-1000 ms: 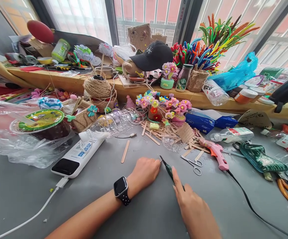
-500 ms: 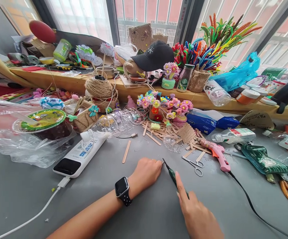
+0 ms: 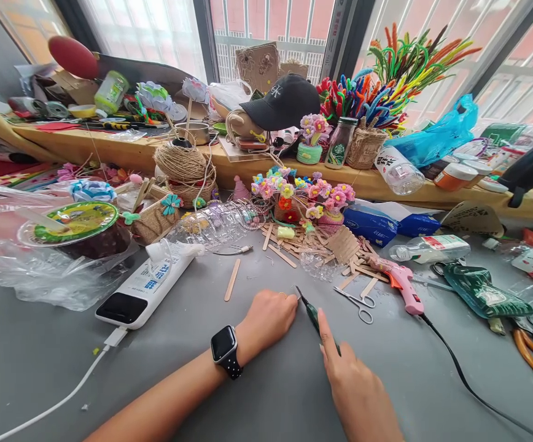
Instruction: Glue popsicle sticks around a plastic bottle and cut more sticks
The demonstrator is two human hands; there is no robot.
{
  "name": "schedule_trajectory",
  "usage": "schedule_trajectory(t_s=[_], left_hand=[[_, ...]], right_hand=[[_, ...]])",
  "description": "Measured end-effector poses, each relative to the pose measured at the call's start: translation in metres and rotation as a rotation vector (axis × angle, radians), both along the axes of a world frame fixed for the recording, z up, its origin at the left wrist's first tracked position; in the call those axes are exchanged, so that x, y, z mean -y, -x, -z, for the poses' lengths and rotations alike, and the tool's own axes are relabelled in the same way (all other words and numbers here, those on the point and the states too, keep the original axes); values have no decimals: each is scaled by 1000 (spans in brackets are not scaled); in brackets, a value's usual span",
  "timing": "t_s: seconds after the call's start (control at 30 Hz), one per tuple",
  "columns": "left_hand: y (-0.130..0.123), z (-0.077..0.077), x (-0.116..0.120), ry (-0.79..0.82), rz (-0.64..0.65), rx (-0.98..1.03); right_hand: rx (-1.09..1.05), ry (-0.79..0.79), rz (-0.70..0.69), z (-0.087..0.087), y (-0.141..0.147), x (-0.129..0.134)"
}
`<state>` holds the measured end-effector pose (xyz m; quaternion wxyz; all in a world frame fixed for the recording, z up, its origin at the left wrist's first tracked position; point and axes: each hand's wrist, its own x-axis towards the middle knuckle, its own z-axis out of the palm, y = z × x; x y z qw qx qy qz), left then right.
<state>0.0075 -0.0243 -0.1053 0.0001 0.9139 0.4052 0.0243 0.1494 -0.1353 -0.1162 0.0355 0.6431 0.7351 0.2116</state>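
My right hand [image 3: 356, 377] is wrapped round a dark green craft knife [image 3: 311, 314], index finger stretched along its handle. The knife's thin blade points forward and its tip is close beside the fingers of my left hand [image 3: 269, 319]. That left hand is closed and rests low on the grey table [image 3: 165, 368]; whatever it pinches is hidden under the fingers. A black watch [image 3: 224, 345] is on the left wrist. Beyond the left hand lies a single wooden craft stick [image 3: 232, 280]. Small scissors [image 3: 357, 305] lie partly spread to the right of the knife.
A pink glue gun [image 3: 402, 285] with a black cable lies at right, near a heap of craft sticks [image 3: 289, 245]. On the left are a white power bank [image 3: 149, 288] and a bagged lidded cup [image 3: 77, 224]. Crafts and bottles crowd the wooden ledge [image 3: 248, 162] behind.
The right hand and craft knife have shifted slightly left and forward, the blade staying by the left fingers. The left hand stays closed; the whole view has moved a little.
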Motion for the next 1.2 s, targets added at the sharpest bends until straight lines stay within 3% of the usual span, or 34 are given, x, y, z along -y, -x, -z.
schedule_trajectory(t_s=[0.43, 0.67, 0.83, 1.2], left_hand=[[0, 1, 0, 22, 5, 8], [0, 3, -1, 7, 8, 26], [0, 5, -1, 8, 3, 27], [0, 4, -1, 26, -26, 8]], right_hand=[[-79, -16, -30, 5, -6, 1], [-251, 27, 21, 2, -13, -9], [-324, -20, 94, 0, -22, -2], [-198, -118, 92, 30, -12, -7]])
